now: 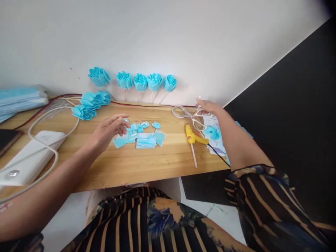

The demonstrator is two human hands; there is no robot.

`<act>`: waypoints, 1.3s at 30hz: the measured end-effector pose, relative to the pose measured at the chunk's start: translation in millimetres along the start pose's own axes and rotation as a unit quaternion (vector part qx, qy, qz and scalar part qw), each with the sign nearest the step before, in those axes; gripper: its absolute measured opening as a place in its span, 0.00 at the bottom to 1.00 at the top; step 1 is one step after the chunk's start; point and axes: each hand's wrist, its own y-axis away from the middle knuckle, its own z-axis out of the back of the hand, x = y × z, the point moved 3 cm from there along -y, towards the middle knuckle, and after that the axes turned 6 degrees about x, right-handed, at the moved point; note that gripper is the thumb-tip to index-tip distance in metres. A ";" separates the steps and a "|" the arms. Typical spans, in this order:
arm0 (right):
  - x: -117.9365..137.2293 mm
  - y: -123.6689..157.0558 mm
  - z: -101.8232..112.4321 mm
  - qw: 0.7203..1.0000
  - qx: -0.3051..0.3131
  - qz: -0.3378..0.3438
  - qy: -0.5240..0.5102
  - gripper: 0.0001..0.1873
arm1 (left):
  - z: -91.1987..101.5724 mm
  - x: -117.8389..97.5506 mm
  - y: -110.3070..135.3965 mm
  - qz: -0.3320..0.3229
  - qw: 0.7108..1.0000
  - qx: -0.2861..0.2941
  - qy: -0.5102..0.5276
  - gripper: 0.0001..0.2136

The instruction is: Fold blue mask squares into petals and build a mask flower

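Observation:
My left hand (111, 128) hovers at the left edge of a group of cut light-blue pieces, fingers loosely bent and apart, with nothing seen in them. A stack of blue-and-white strips (146, 141) and a blue square (160, 137) lie beside it. On the right, my right hand (208, 106) reaches over white-handled scissors (198, 125), its visible fingers apart. Whether it touches the near handle loop is unclear. A clear ring (179, 111) lies by the blades. Nearer me rests a yellow glue gun (193, 135) with a glue stick (194, 155) protruding.
Several blue flowers (154, 82) on sticks lean against the wall; more flowers (90, 101) lie at left. A white power bank (31, 157) with a looping cable, a dark phone (9, 140) and blue sheets (22, 99) occupy the left. Papers (211, 121) lie under my right arm.

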 end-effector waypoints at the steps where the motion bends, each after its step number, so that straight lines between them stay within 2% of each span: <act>1: 0.3 -3.4 -4.8 1.000 0.003 -0.003 0.008 0.24 | -0.6 -2.0 -1.0 -0.002 1.000 -0.001 -0.003 0.21; 3: 4.2 -6.3 -17.6 1.000 0.003 -0.005 0.025 0.20 | -6.5 -7.5 -2.3 -0.004 1.000 0.002 -0.009 0.20; 5: 17.4 0.0 -35.4 0.998 -0.005 0.026 0.060 0.16 | -19.1 -14.0 -2.1 -0.004 1.000 0.019 -0.017 0.18; 7: 43.1 18.5 -55.6 0.985 -0.031 0.131 0.107 0.12 | -37.1 -20.2 0.0 -0.004 0.998 0.059 -0.027 0.16; 9: 71.8 44.5 -73.2 0.967 -0.054 0.218 0.121 0.15 | -56.1 -23.2 3.5 0.008 0.993 0.111 -0.042 0.15; 11: 94.4 67.1 -84.0 0.962 -0.053 0.248 0.097 0.20 | -70.8 -22.7 7.8 0.026 0.988 0.150 -0.037 0.16; 14: 110.3 82.1 -89.9 0.970 -0.020 0.238 0.052 0.22 | -80.8 -16.9 14.2 0.070 0.984 0.165 -0.010 0.17; 20: 111.1 78.9 -95.6 0.967 -0.002 0.247 0.063 0.20 | -82.0 -9.8 17.8 0.112 0.982 0.138 0.057 0.15; 25: 113.6 75.4 -105.5 0.963 0.025 0.259 0.065 0.20 | -83.3 -12.1 14.0 0.090 0.985 0.112 0.099 0.13; 29: 98.4 61.2 -107.3 0.970 0.013 0.233 0.065 0.16 | -74.8 -17.1 18.3 0.023 0.997 0.057 0.046 0.09; 31: 88.4 56.0 -106.4 0.984 0.009 0.177 0.015 0.12 | -69.0 -20.2 22.1 -0.025 0.999 0.041 -0.011 0.09; 33: 84.1 57.5 -108.2 0.985 0.051 0.115 -0.117 0.12 | -64.4 -21.2 24.3 -0.057 0.996 0.041 -0.063 0.10; 36: 95.5 70.2 -114.7 0.941 0.146 0.081 -0.294 0.16 | -59.3 -18.1 23.0 -0.076 0.991 0.041 -0.106 0.11; 39: 112.5 81.0 -120.8 0.917 0.181 0.084 -0.346 0.15 | -57.1 -13.8 19.6 -0.086 0.988 0.034 -0.124 0.11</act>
